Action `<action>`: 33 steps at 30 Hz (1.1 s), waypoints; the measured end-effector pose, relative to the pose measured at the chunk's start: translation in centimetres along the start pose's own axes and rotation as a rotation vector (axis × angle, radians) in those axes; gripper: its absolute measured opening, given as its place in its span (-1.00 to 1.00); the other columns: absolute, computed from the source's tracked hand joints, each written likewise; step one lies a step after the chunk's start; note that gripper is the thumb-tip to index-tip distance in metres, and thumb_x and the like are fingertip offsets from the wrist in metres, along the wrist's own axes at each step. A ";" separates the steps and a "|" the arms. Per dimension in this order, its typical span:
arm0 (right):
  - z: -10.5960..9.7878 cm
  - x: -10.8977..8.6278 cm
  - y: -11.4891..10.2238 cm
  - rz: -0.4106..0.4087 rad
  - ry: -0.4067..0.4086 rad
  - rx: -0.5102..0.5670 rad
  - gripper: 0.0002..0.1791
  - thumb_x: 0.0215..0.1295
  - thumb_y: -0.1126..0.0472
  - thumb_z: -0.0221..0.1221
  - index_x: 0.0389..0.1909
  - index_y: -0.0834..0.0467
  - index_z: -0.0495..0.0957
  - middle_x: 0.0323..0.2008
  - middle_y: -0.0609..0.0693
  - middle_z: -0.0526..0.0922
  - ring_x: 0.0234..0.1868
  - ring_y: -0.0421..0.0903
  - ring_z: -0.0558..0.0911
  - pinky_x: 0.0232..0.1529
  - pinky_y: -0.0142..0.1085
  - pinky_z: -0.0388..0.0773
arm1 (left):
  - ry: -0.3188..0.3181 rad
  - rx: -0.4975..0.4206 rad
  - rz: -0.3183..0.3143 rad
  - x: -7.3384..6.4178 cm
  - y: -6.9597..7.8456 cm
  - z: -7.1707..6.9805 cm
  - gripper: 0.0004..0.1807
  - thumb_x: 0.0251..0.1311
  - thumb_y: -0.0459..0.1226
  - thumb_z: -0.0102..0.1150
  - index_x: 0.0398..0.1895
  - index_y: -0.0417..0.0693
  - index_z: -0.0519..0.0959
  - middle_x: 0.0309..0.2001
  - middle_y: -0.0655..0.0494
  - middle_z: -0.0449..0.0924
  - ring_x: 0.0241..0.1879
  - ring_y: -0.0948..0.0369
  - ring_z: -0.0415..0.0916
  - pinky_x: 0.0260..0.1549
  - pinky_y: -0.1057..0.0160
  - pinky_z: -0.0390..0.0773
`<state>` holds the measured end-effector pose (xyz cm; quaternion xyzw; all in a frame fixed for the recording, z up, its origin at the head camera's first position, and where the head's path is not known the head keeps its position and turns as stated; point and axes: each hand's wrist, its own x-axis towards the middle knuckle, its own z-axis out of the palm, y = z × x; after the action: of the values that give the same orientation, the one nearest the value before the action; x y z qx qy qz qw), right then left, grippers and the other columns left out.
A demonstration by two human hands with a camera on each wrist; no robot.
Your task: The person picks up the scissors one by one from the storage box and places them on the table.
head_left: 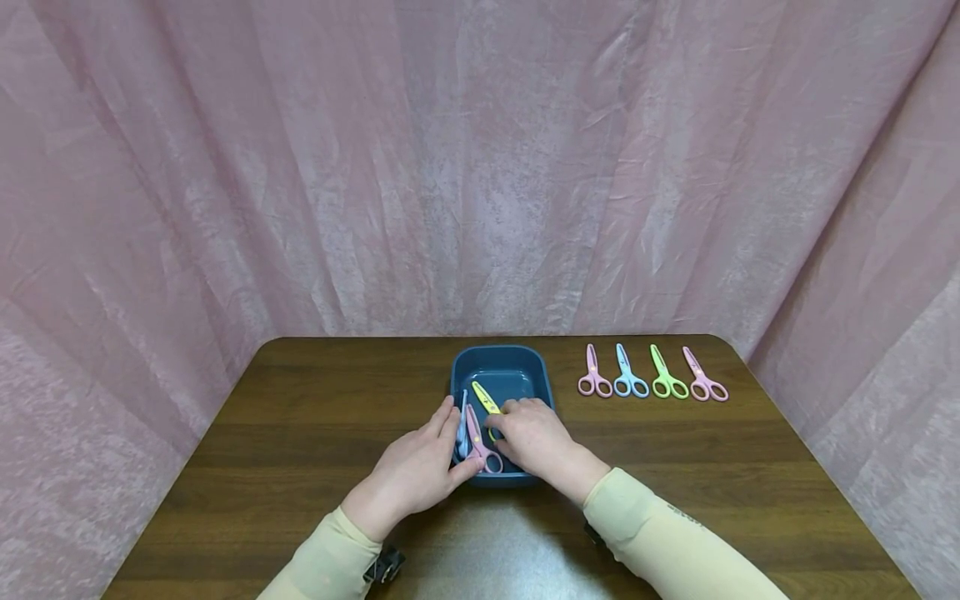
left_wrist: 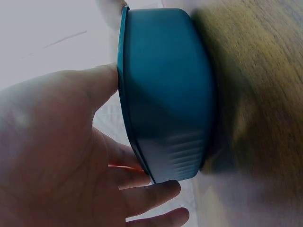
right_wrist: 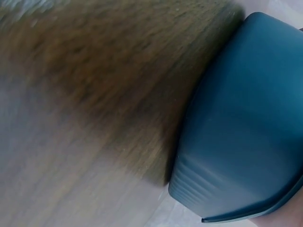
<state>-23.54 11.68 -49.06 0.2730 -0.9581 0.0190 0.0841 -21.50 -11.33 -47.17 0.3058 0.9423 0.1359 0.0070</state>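
A dark blue plastic bin [head_left: 501, 354] stands on the table, holding blue scissors [head_left: 463, 425], pink scissors [head_left: 476, 433] and yellow-green scissors [head_left: 485, 397]. My left hand [head_left: 416, 471] rests along the bin's near left rim, fingers fairly straight and thumb touching the near edge beside the pink handles. In the left wrist view, the thumb and fingertips meet the rim of the bin [left_wrist: 165, 85]. Reaching over the right side, my right hand [head_left: 536, 437] has curled fingers at the handles of the yellow-green scissors, pinching them; these handles are partly hidden. The right wrist view shows mostly the bin's outer wall [right_wrist: 236, 127].
Right of the bin, a row of scissors lies on the wooden table [head_left: 330, 433]: pink [head_left: 594, 379], blue [head_left: 628, 379], green [head_left: 666, 379] and another pink pair [head_left: 702, 381]. A pink curtain [head_left: 480, 167] hangs behind the table.
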 end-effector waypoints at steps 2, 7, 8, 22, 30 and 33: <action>0.0 0.0 0.0 -0.003 0.008 0.000 -0.68 0.35 0.06 0.56 0.08 0.00 0.85 -0.16 0.05 0.80 -0.15 0.02 0.73 0.08 0.01 0.71 | -0.001 -0.001 0.000 0.0 0.0 0.0 -0.01 0.56 0.25 0.20 0.64 -0.39 0.32 0.70 -0.33 0.15 0.49 -0.19 0.47 0.28 -0.12 0.65; 0.0 0.0 0.1 -0.012 0.022 0.002 -0.67 0.33 0.02 0.58 0.06 0.01 0.86 -0.19 0.05 0.79 -0.19 0.01 0.71 0.03 0.00 0.71 | -0.001 0.000 -0.001 0.0 0.0 0.0 -0.01 0.56 0.25 0.20 0.64 -0.39 0.32 0.70 -0.33 0.15 0.49 -0.19 0.48 0.27 -0.12 0.66; 0.0 0.0 0.1 -0.015 0.028 0.004 -0.66 0.32 0.02 0.58 0.06 0.01 0.86 -0.20 0.05 0.79 -0.20 0.01 0.71 0.02 0.00 0.71 | -0.002 -0.001 -0.001 0.0 0.0 0.0 -0.01 0.56 0.25 0.20 0.64 -0.39 0.32 0.70 -0.33 0.15 0.49 -0.19 0.48 0.27 -0.12 0.66; -0.7 -0.5 0.2 -0.013 0.130 0.019 -0.68 0.28 0.02 0.59 0.01 0.00 0.86 -0.12 0.09 0.78 -0.12 0.08 0.68 0.06 0.05 0.66 | -0.021 -0.003 0.010 0.1 0.0 0.0 0.02 0.57 0.30 0.13 0.66 -0.38 0.29 0.72 -0.31 0.10 0.58 -0.15 0.35 0.34 -0.12 0.61; -1.7 -1.2 0.3 -0.007 0.172 0.010 -0.67 0.26 0.04 0.58 0.01 0.01 0.85 -0.09 0.09 0.78 -0.06 0.11 0.70 0.14 0.07 0.65 | -0.013 0.001 0.010 0.1 0.0 0.0 0.03 0.57 0.32 0.11 0.66 -0.39 0.30 0.72 -0.31 0.11 0.61 -0.14 0.31 0.38 -0.11 0.57; -2.1 -1.8 0.4 -0.010 0.195 0.015 -0.66 0.26 0.05 0.59 0.02 0.01 0.85 -0.08 0.10 0.78 -0.05 0.11 0.71 0.12 0.07 0.66 | -0.014 -0.011 0.005 0.0 0.1 0.0 0.03 0.56 0.32 0.12 0.66 -0.39 0.30 0.72 -0.31 0.11 0.63 -0.15 0.27 0.41 -0.12 0.53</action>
<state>-21.96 13.08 -47.30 0.2752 -0.9439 0.0524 0.1748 -21.49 -11.25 -47.19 0.3091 0.9407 0.1389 0.0147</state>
